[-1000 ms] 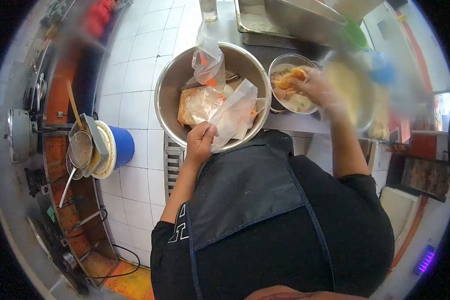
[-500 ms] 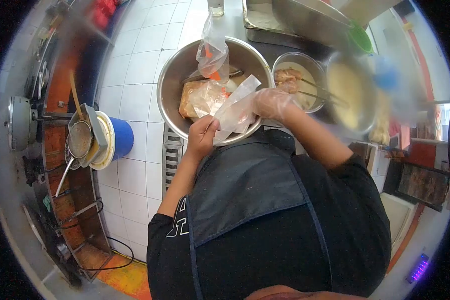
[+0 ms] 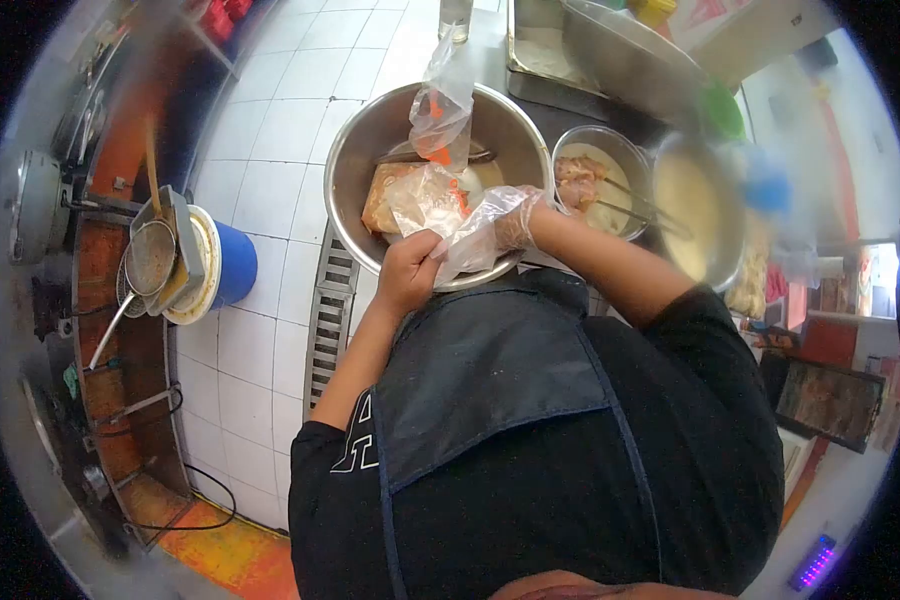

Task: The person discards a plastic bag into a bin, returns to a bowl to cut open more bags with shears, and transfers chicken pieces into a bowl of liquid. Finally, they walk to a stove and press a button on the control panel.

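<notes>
My bare left hand (image 3: 410, 270) is closed around the near edge of a crumpled clear plastic bag (image 3: 470, 245) over the front of a large steel pot (image 3: 338, 190). My right hand (image 3: 518, 224), in a clear plastic glove, meets the bag's right side at the pot's rim; folds of plastic hide its fingers. Inside the pot, behind my left hand, lies an orange-brown block-shaped packet (image 3: 382, 198) with clear wrapping (image 3: 420, 200) over it. Another clear bag with orange marks (image 3: 442, 118) hangs over the pot's far side.
Right of the pot, a round tub (image 3: 602, 140) of pale liquid holds skewered meat (image 3: 578, 182). Beyond it sits a bowl of yellowish batter (image 3: 682, 195). Steel trays (image 3: 545, 85) stand at the back. On the left are a blue bucket (image 3: 238, 265) and a strainer (image 3: 152, 258).
My right hand has moved left and slightly down against the bag, which is now bunched between both hands instead of stretched up. The whole view has shifted slightly.
</notes>
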A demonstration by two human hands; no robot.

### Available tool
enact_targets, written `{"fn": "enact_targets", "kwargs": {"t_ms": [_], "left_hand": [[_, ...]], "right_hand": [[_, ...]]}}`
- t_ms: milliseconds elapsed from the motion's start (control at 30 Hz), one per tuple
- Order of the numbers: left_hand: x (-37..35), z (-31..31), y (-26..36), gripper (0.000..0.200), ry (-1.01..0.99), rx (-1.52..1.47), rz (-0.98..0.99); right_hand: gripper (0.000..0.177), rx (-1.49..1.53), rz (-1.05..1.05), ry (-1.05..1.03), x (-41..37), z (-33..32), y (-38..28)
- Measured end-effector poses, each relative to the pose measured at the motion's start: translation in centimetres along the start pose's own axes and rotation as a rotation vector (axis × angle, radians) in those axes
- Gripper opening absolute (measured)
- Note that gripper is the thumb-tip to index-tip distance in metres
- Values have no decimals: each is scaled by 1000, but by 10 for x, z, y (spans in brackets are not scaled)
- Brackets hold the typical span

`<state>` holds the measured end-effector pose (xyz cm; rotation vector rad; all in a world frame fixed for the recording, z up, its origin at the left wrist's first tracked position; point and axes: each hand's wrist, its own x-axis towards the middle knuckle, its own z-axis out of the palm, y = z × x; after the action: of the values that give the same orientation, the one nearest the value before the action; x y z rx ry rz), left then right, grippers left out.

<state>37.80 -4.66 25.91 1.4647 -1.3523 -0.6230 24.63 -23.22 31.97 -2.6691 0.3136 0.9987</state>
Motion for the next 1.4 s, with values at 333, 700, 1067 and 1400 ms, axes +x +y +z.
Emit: {"fn": "enact_targets", "kwargs": {"t_ms": [333, 700, 1067, 1400], "left_hand": [[-4, 1, -8, 22, 0, -156, -164], [1, 0, -2, 21, -18, -22, -15], [-5, -1, -6, 22, 70, -45, -36], [-3, 3, -2, 26, 128, 13, -58]], "right_hand": [[48, 214, 95, 270, -11, 48, 42], [54, -18, -91, 108, 20, 43, 25], [49, 370, -71, 215, 29, 62, 43], [34, 426, 237, 346, -81, -11, 39]]}}
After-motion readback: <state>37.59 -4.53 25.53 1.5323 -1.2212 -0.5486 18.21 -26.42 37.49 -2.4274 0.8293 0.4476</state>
